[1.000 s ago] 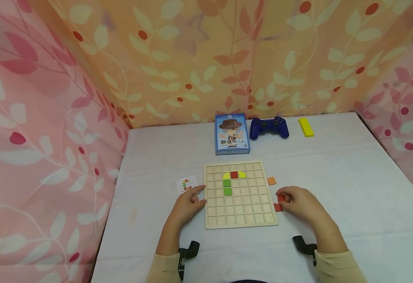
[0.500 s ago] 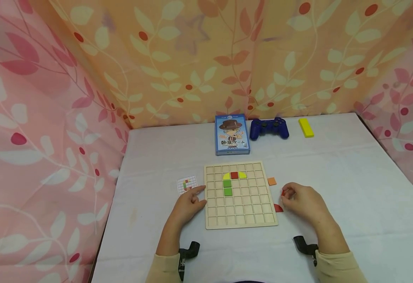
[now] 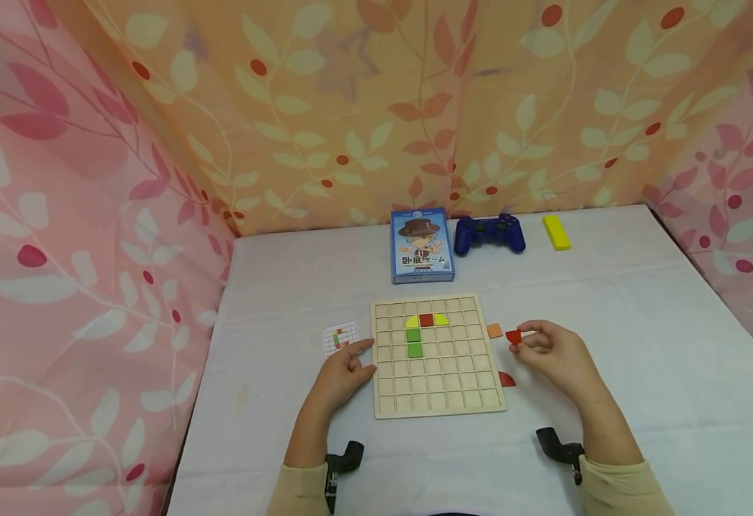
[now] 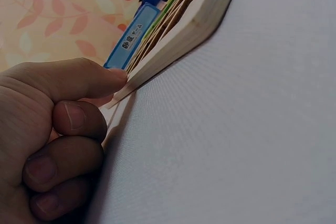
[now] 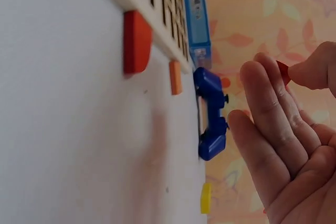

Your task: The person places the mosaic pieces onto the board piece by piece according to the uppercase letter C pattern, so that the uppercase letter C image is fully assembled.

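The right hand (image 3: pixel 553 355) is lifted just off the table to the right of the board, thumb and forefinger pinching a small red piece (image 3: pixel 514 335) while the other fingers stay loosely spread. The left hand (image 3: pixel 344 373) rests at the board's left edge, forefinger out along the rim and the other fingers curled beside it; it presses against the wood and holds nothing.

The white table (image 3: pixel 640 322) carries everything. On it lies the board (image 3: pixel 438 390), a wooden grid of square cells, nearly all of them bare. Behind it lie a blue box (image 3: pixel 422 245), a blue gamepad (image 3: pixel 489 233) and a yellow block (image 3: pixel 557 232). A pattern card (image 3: pixel 340 337) lies just left of the board, by the left forefinger.

Five pieces sit in the grid: a yellow, a red and a yellow one across the top, two green ones (image 3: pixel 414 342) stacked below the left yellow. I judge the figure only begun; the card seems to show more cells than are filled. Loose by the board's right edge are an orange square (image 3: pixel 495 330) and a red curved piece (image 3: pixel 507 380), not yet placed, as is the red piece in the fingers.
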{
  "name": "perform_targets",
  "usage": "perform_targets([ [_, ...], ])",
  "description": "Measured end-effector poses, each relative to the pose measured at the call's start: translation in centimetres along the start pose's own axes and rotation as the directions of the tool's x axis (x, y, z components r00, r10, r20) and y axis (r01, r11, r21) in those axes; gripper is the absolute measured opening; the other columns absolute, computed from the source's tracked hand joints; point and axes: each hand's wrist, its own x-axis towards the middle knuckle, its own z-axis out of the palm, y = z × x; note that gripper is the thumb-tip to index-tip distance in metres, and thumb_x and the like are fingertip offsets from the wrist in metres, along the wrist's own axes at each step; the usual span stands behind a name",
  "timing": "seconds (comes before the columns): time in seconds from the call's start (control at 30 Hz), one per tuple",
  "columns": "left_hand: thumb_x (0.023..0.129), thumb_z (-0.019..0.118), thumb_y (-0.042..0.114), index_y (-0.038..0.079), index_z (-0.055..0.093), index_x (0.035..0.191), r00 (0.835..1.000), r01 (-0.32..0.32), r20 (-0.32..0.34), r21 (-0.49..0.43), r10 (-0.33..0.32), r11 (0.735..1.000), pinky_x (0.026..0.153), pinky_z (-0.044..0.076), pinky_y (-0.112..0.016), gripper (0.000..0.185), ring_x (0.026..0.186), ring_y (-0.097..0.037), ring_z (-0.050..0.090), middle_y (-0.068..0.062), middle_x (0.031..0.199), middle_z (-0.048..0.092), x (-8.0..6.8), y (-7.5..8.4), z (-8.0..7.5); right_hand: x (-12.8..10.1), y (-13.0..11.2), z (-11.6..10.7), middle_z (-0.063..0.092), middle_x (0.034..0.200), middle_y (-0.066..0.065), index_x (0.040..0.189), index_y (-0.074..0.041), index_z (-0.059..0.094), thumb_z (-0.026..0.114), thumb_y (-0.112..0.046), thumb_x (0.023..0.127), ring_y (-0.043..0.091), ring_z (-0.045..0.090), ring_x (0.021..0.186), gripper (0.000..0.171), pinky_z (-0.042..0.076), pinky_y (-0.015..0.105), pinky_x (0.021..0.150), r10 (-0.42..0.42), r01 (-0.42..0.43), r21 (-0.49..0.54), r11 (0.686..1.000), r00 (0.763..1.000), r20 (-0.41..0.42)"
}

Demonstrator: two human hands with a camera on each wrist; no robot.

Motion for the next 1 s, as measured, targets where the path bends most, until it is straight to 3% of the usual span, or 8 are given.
perform_targets([
  [0.17, 0.092, 0.077, 0.020, 0.018, 0.065, 0.140, 1.000, 0.004, -0.002, -0.002, -0.004, 1.000, 0.047, 0.030, -0.025, 0.049, 0.047, -0.009, 0.037, 0.006, 0.054, 0.044, 0.0, -0.1, 0.1, -0.2, -1.5, -0.2, 0.076, 0.101, 0.013, 0.130, 0.004, 0.057, 0.073, -0.007, 0.092, 0.013, 0.074, 0.088, 0.042, 0.053, 0.020, 0.076, -0.015, 0.012, 0.164, 0.986, 1.000, 0.019],
  [0.37, 0.092, 0.077, 0.020, 0.020, 0.065, 0.140, 1.000, 0.012, -0.003, 0.005, -0.012, 1.000, 0.048, 0.030, -0.025, 0.049, 0.048, -0.009, 0.038, 0.006, 0.054, 0.044, 0.0, -0.1, 0.1, 0.2, -3.0, 0.4, 0.075, 0.102, 0.019, 0.128, 0.007, 0.054, 0.069, 0.002, 0.092, 0.016, 0.075, 0.089, 0.040, 0.054, 0.021, 0.078, -0.070, 0.058, 0.291, 0.955, 0.997, 0.032],
  [0.67, 0.092, 0.077, 0.020, 0.019, 0.065, 0.140, 1.000, 0.012, 0.002, 0.008, -0.012, 1.000, 0.048, 0.030, -0.025, 0.050, 0.048, -0.009, 0.038, 0.006, 0.054, 0.044, 0.0, -0.1, 0.0, 0.9, -5.3, 1.9, 0.074, 0.093, 0.019, 0.124, 0.008, 0.057, 0.070, 0.006, 0.092, 0.023, 0.075, 0.081, 0.034, 0.057, 0.025, 0.078, -0.213, 0.195, 0.384, 0.902, 0.977, 0.003],
  [1.0, 0.092, 0.077, 0.021, 0.019, 0.065, 0.140, 1.000, 0.013, 0.002, 0.006, -0.013, 1.000, 0.048, 0.031, -0.025, 0.050, 0.048, -0.009, 0.038, 0.006, 0.054, 0.045, 0.0, 0.0, 0.0, 1.6, -7.4, 4.0, 0.073, 0.086, 0.015, 0.125, 0.002, 0.061, 0.071, 0.004, 0.092, 0.022, 0.072, 0.075, 0.035, 0.058, 0.029, 0.077, -0.271, 0.238, 0.387, 0.891, 0.962, 0.032],
])
